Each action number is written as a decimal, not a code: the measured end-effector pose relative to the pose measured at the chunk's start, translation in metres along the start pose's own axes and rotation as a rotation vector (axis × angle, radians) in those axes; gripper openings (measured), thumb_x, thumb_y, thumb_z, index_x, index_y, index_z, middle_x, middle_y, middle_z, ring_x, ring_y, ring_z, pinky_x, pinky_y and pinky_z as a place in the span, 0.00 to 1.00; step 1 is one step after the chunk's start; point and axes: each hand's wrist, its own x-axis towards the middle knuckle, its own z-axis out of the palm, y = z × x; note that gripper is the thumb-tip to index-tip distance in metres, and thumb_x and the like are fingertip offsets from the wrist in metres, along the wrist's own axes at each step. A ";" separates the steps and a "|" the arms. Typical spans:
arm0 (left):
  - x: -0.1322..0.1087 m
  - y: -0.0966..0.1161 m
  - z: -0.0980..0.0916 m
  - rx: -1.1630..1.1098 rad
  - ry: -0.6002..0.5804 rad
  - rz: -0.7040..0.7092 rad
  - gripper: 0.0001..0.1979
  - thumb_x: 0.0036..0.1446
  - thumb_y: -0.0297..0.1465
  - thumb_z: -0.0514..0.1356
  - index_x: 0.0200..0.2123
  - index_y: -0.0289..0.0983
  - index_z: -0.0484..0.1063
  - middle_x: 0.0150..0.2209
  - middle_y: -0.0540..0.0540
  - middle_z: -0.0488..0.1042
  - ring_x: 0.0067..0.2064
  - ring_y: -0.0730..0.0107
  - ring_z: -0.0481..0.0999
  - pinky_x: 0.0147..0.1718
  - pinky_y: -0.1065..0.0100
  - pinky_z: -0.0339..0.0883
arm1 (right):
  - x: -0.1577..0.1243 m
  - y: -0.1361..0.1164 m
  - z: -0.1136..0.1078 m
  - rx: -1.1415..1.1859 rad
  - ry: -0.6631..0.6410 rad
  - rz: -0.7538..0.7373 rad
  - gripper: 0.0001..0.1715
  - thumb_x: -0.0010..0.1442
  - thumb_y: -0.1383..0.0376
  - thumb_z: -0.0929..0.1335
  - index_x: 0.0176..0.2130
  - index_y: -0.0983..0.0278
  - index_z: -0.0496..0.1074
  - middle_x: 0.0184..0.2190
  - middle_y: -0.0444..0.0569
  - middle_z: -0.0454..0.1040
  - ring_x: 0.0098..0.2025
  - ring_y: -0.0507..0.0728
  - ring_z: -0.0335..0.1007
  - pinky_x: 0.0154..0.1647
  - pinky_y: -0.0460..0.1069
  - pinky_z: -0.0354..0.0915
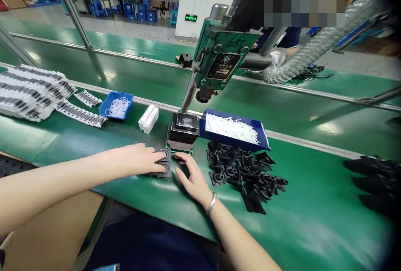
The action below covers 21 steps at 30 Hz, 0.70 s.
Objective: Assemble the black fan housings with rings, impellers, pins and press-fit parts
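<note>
Two fingers (159,168) of your left hand (138,160) rest on dark square parts (167,171) beneath them, whether gripping I can't tell; just beside, your right hand (196,179) has its fingers spread apart.

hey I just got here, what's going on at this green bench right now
A person's left hand is on some black square parts, fingers over their round openings. The right hand is close beside them, apparently holding nothing. Beyond is a green press head; to the right, a heap of black parts lies before a blue tray.
</note>
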 end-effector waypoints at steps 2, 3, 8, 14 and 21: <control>0.000 0.000 -0.002 -0.003 0.005 0.049 0.22 0.61 0.23 0.58 0.56 0.51 0.67 0.57 0.45 0.70 0.43 0.67 0.74 0.37 0.68 0.64 | 0.001 0.000 -0.002 0.010 0.008 -0.001 0.20 0.67 0.63 0.63 0.58 0.60 0.63 0.55 0.55 0.68 0.57 0.58 0.66 0.55 0.55 0.69; 0.001 0.001 -0.004 -0.004 0.004 0.073 0.21 0.62 0.23 0.57 0.55 0.48 0.67 0.56 0.43 0.70 0.43 0.66 0.74 0.37 0.68 0.64 | 0.001 0.000 -0.003 0.008 0.010 -0.005 0.19 0.67 0.63 0.63 0.57 0.60 0.64 0.54 0.55 0.69 0.56 0.58 0.66 0.54 0.55 0.70; 0.002 0.004 -0.009 0.035 -0.009 0.089 0.05 0.60 0.22 0.59 0.34 0.37 0.72 0.35 0.45 0.74 0.34 0.63 0.71 0.30 0.65 0.61 | 0.002 -0.002 -0.005 -0.024 0.012 -0.017 0.18 0.67 0.64 0.63 0.56 0.60 0.65 0.52 0.55 0.70 0.55 0.58 0.67 0.54 0.55 0.69; -0.017 0.006 -0.004 0.005 0.023 0.048 0.08 0.57 0.17 0.59 0.32 0.35 0.73 0.31 0.45 0.74 0.33 0.62 0.74 0.33 0.64 0.66 | 0.000 -0.002 -0.004 -0.026 0.012 -0.023 0.17 0.67 0.64 0.62 0.55 0.60 0.66 0.51 0.55 0.70 0.52 0.57 0.69 0.52 0.54 0.70; -0.044 0.016 0.014 -0.335 0.278 -0.482 0.33 0.58 0.42 0.64 0.63 0.39 0.60 0.65 0.34 0.59 0.67 0.43 0.57 0.62 0.44 0.60 | -0.003 -0.003 0.001 -0.035 0.069 -0.029 0.17 0.67 0.63 0.63 0.55 0.60 0.65 0.52 0.55 0.69 0.53 0.57 0.68 0.49 0.53 0.71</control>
